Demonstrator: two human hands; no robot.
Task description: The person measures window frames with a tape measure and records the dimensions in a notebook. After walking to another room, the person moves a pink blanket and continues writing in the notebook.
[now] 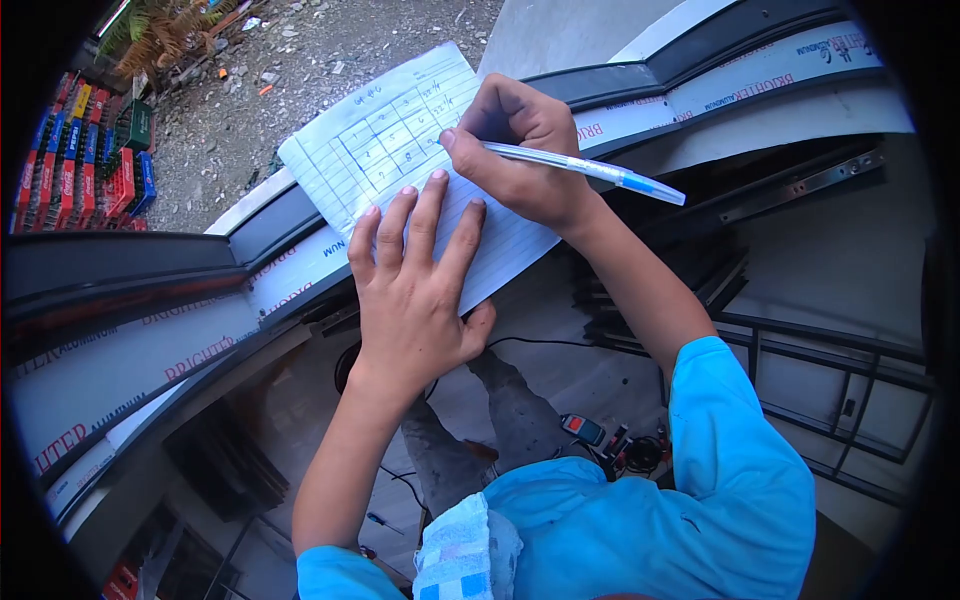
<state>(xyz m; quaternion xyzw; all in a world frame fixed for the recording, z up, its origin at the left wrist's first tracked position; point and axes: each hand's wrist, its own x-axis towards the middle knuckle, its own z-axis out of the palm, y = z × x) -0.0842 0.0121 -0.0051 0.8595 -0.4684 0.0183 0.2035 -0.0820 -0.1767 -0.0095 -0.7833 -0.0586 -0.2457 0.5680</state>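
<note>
A lined sheet of paper [335, 135] bears a hand-drawn grid with numbers in its cells. It rests on a window frame [700, 95] wrapped in white film printed with BRIGHTER ALUMINUM. My left hand [415, 265] lies on the lower part of the sheet with its fingers spread, the thumb at the paper's edge. My right hand [525, 150] is closed around a ballpoint pen [610, 174] with a clear barrel and blue end. The pen's tip is hidden by the fingers, close to the grid's right side.
Red crates [75, 160] stand outside at the left on gravel [300, 50]. Below are black metal frames [830, 400] on the right. A handheld device [582, 430] and cables lie on the floor near my feet.
</note>
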